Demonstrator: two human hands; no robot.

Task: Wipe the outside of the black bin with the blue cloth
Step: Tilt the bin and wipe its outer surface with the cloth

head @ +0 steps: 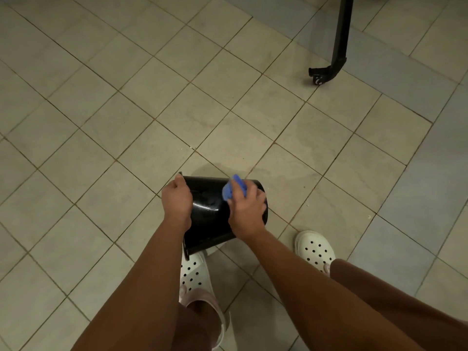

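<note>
A glossy black bin (210, 211) lies tipped on its side above the tiled floor, its rim to the left and its base to the right. My left hand (177, 198) grips the bin at its rim end. My right hand (247, 206) holds a bunched blue cloth (234, 187) pressed against the bin's outer wall near the base. Part of the bin's wall is hidden under both hands.
Beige floor tiles (177, 110) spread all around. My two feet in white perforated clogs (193, 274) stand just below the bin. A black furniture leg with a caster wheel (329, 69) stands at the upper right.
</note>
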